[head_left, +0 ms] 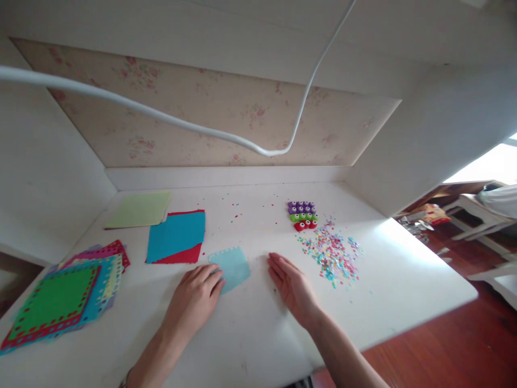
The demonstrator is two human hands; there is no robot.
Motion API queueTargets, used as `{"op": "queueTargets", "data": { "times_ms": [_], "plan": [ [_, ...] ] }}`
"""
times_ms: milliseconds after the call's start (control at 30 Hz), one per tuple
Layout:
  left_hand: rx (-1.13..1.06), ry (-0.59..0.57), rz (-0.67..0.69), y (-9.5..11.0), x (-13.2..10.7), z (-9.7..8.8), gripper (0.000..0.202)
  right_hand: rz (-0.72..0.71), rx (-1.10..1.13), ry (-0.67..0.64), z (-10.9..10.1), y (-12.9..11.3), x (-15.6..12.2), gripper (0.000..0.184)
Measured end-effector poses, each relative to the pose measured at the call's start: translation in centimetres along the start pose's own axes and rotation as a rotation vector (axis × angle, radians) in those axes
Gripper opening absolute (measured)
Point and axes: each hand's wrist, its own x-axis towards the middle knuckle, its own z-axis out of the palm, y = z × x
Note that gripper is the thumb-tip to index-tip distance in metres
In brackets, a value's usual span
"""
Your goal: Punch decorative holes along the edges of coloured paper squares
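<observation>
A small light blue sheet (pixel 232 270) with a row of small holes or cut notches along its far edge lies on the white table. My left hand (pixel 197 293) rests palm down at its left side, fingertips touching the sheet, fingers loosely bent. To the right of the sheet and apart from it, my right hand (pixel 293 286) stands on its outer edge. Its fingers are stretched out side by side, and nothing shows in them. Beyond that hand is a scattered heap of tiny coloured confetti pieces (pixel 333 250).
Purple, green and red eyed pieces (pixel 302 214) stand in rows at the back right. Blue and red sheets (pixel 177 237) and pale green sheets (pixel 139 209) lie left, near a pile of hole-edged sheets (pixel 56 302). A white cable (pixel 194 126) hangs across above the table (pixel 399 291).
</observation>
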Motion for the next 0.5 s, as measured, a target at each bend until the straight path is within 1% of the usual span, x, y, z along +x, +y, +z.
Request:
{"op": "queueTargets", "data": {
  "times_ms": [100,200,300,367,433,500],
  "plan": [
    [-0.03,0.005,0.031,0.7,0.1,0.2,0.021,-0.168,-0.027,0.128,-3.3,-3.3,1.3,0.023],
    [-0.069,0.003,0.062,1.5,0.2,0.3,0.021,-0.259,-0.103,0.146,-5.3,-5.6,1.5,0.023],
    [-0.086,-0.001,0.071,2.2,0.2,0.4,0.021,-0.333,-0.237,0.118,-6.0,-7.3,1.8,0.024],
    [-0.087,-0.007,0.072,2.7,0.2,0.6,0.021,-0.426,-0.366,0.146,-6.3,-8.6,2.7,0.027],
    [-0.088,-0.022,0.074,3.3,0.4,0.8,0.021,-0.529,-0.468,0.208,-6.7,-10.3,4.4,0.03],
    [-0.1,-0.053,0.082,4.2,0.8,0.9,0.021,-0.593,-0.525,0.27,-7.3,-12.1,6.9,0.032]
  ]
}}
